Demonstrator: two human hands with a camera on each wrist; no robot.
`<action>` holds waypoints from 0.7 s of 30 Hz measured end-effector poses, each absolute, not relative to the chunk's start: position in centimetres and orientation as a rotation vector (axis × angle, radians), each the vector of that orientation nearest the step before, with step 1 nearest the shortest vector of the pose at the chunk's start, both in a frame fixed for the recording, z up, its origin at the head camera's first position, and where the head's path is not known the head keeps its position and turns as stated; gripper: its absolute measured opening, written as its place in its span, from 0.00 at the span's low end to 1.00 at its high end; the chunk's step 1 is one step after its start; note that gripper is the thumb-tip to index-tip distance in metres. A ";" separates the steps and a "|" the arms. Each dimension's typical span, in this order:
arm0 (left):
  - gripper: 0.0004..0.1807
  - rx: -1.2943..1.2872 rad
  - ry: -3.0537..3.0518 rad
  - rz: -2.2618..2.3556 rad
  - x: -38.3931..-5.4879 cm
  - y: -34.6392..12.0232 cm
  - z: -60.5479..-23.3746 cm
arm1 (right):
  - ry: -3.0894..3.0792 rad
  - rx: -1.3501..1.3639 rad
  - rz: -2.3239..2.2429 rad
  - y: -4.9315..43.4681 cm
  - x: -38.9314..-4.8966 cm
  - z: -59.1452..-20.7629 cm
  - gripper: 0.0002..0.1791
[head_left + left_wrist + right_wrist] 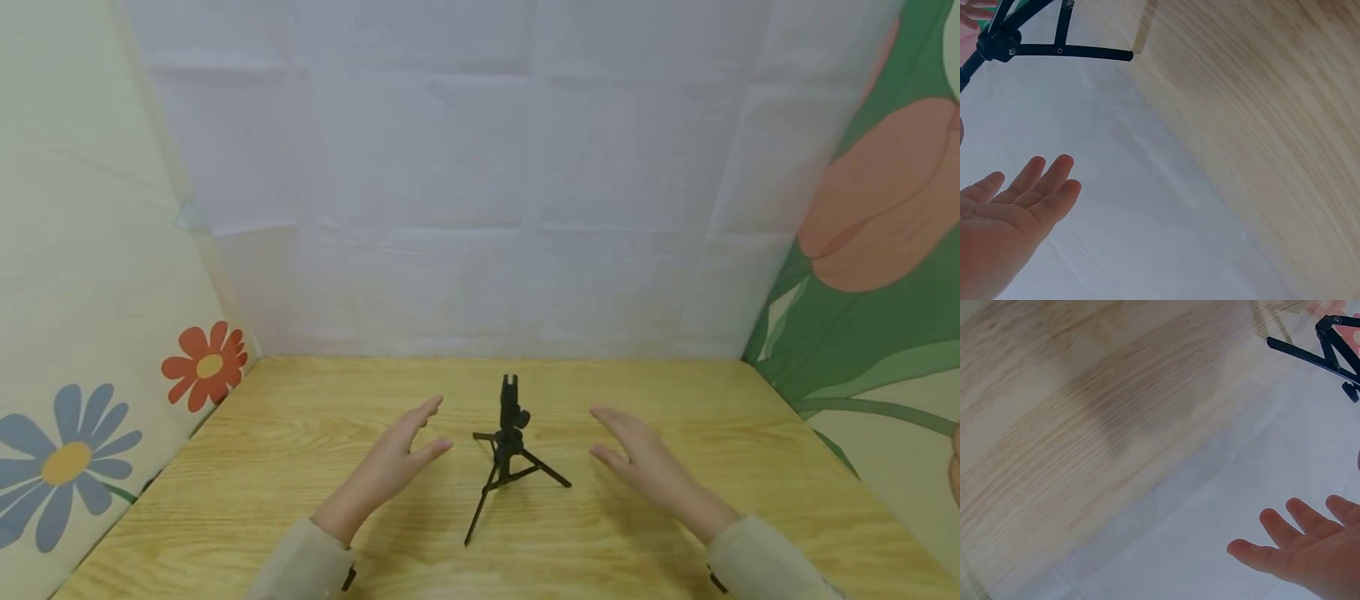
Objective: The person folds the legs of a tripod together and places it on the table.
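A small black tripod (507,450) stands upright on the wooden table, its legs spread and a forked clamp-like head with a side knob on top. To its left, my left hand (390,458) hovers with fingers extended, touching nothing. On the opposite side my right hand (648,462) is held the same way, apart from the tripod. The left wrist view shows part of the tripod's legs (1072,51) above the left hand (1016,219) and its loosely spread fingers. In the right wrist view, a tripod leg (1300,352) appears at the upper right, with the right hand (1304,550) below.
The wood-grain table (300,417) meets a creased white sheet (450,208) at the back. A flower-patterned panel (90,250) borders the left side, and a panel with large tulips and leaves (885,250) borders the right.
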State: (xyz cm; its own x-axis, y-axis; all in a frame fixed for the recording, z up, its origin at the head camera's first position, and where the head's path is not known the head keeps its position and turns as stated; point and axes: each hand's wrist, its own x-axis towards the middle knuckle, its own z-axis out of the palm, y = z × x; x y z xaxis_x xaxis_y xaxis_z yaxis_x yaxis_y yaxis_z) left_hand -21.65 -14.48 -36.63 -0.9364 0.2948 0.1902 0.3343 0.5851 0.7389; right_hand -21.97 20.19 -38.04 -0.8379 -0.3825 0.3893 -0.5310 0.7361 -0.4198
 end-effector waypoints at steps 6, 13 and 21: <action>0.37 -0.553 -2.735 -1.309 -21.4 -14.0 -36.5 | -2.656 0.725 0.812 19.9 -21.7 -38.2 0.29; 0.35 -0.560 -2.738 -1.334 -21.5 -13.5 -36.5 | -2.653 0.706 0.893 19.5 -21.7 -38.6 0.28; 0.33 -0.570 -2.724 -1.375 -21.6 -12.6 -36.7 | -2.649 0.725 0.964 18.4 -21.1 -38.2 0.27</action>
State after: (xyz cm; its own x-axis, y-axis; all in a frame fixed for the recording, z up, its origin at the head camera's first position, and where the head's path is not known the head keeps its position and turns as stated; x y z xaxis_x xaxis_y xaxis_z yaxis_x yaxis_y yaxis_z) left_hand -21.65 -12.64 -36.74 -0.9319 0.3056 0.1954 0.3386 0.5402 0.7704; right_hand -21.08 18.36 -38.21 -0.8511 -0.3716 0.3710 -0.5231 0.6613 -0.5377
